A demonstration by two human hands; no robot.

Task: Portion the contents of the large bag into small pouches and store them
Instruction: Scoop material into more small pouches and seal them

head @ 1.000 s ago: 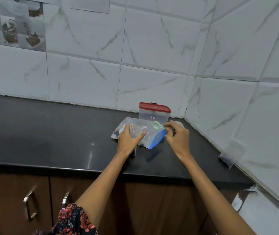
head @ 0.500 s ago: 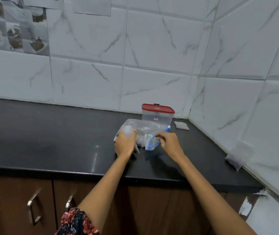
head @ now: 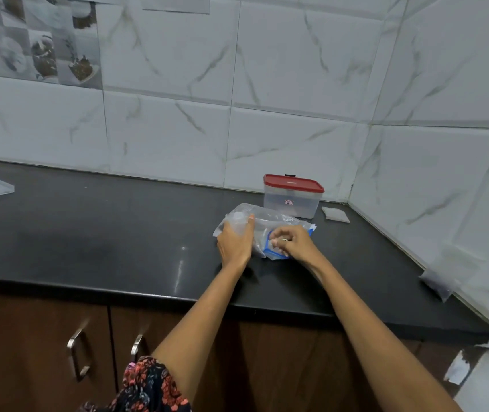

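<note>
Now on the bench [head: 118, 233]: large bag [head: 270, 223] lying crosswise, left hand [head: 235, 243] grip pinching what looks like a small pouch [head: 238, 220], right hand [head: 294, 243] grip closed at blue-edged mouth, nearer.

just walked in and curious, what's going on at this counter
A person is working at a black countertop with bare hands. The left hand holds a small clear pouch upright against a large clear bag with a blue zip edge. The right hand is at the bag's blue mouth, fingers pinched around something small and pale. Behind the bag stands a clear container with its red lid on, and a small flat pouch lies in the corner beside it.
</note>
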